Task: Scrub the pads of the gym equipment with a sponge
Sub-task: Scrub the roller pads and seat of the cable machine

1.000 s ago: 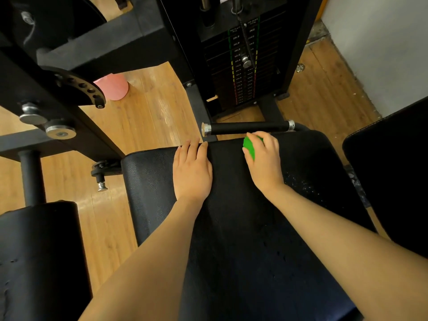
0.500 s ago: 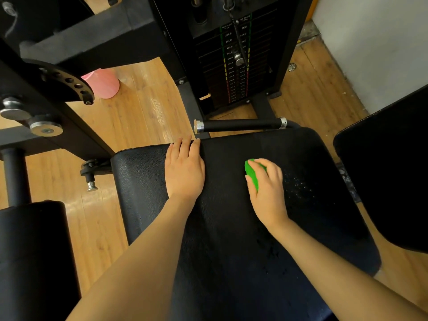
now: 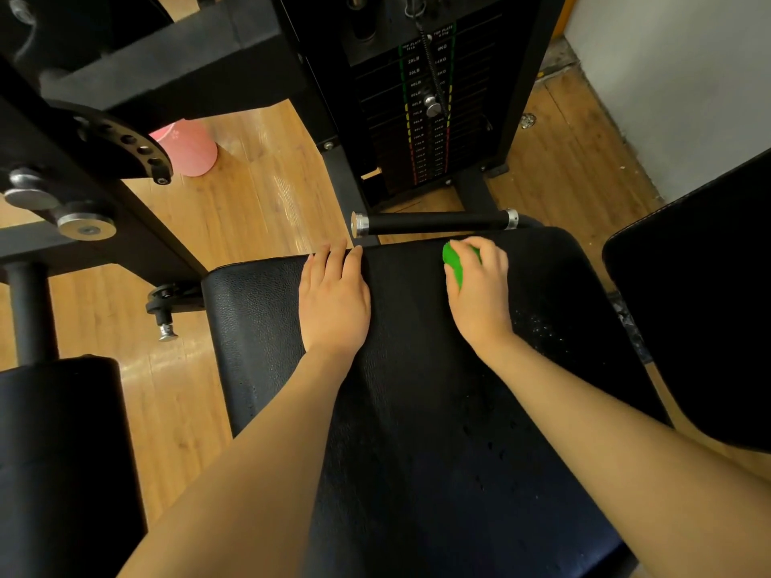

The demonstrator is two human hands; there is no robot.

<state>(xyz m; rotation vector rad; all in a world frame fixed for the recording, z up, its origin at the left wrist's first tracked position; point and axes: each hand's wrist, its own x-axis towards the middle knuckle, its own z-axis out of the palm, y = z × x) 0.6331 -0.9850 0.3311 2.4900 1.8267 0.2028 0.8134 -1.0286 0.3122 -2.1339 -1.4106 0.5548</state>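
A wide black seat pad (image 3: pixel 417 410) of a gym machine fills the middle of the view. My right hand (image 3: pixel 479 289) grips a green sponge (image 3: pixel 454 260) and holds it down on the pad close to its far edge. Small wet specks lie on the pad to the right of that hand. My left hand (image 3: pixel 333 298) rests flat on the pad, fingers straight and together, their tips reaching the far edge.
A black handle bar (image 3: pixel 434 223) with metal ends lies just beyond the pad's far edge. Behind it stands the weight stack (image 3: pixel 425 110). Another black pad (image 3: pixel 701 294) is at the right, a roller pad (image 3: pixel 62 460) at the lower left. A pink bucket (image 3: pixel 187 148) sits on the wooden floor.
My right hand slid the sponge back toward me half a second ago, and has now pushed it forward again to the pad's far edge. My left hand stays flat in place.
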